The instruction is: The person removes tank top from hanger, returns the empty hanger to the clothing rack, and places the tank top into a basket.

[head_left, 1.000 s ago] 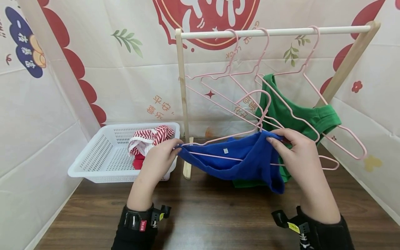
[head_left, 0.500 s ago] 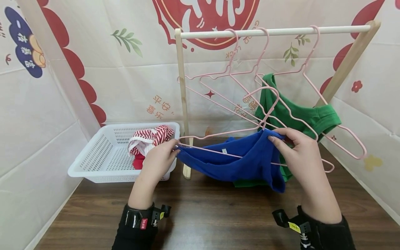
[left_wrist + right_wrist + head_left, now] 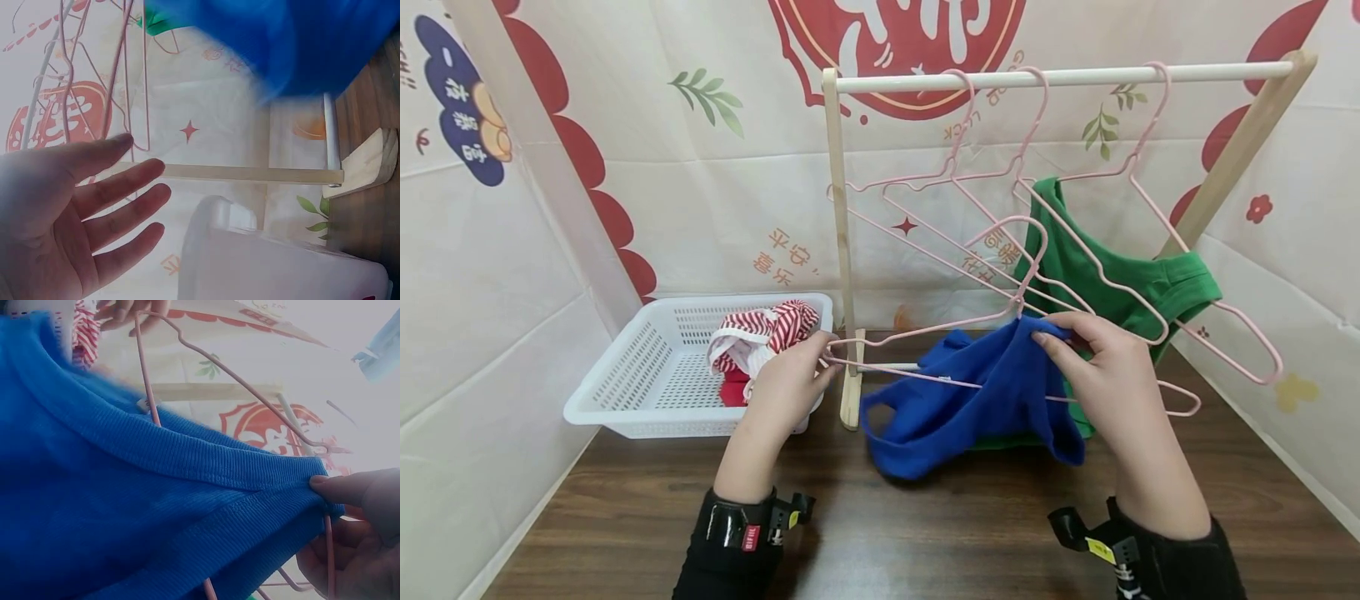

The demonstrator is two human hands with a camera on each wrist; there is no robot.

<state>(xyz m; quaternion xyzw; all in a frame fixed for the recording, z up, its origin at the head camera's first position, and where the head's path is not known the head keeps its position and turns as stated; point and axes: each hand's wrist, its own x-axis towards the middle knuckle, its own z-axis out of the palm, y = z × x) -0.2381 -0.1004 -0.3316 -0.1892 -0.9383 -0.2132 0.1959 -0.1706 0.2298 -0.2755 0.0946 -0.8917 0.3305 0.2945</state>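
Observation:
A blue tank top [image 3: 962, 400] sags to the left, its left strap hanging loose below a pink hanger [image 3: 940, 326]. My right hand [image 3: 1108, 367] pinches its other shoulder strap at the hanger; the right wrist view shows thumb and strap [image 3: 306, 478] close up. My left hand [image 3: 786, 383] is at the hanger's left corner, fingers spread and apart in the left wrist view. Whether it touches the wire is unclear. Behind, a green tank top [image 3: 1120, 267] hangs from another pink hanger on the rack.
The rack's white rail [image 3: 1075, 78] carries several pink hangers close behind the blue top. A white basket [image 3: 617, 400] with a red-and-white striped garment [image 3: 771, 325] stands left of the rack's wooden foot [image 3: 850, 400]. Fabric walls surround the brown tabletop [image 3: 925, 533].
The blue top's left strap has slipped from my left hand and dropped below the hanger. The hanger's hook has swung right, then back left. My right hand keeps its pinch.

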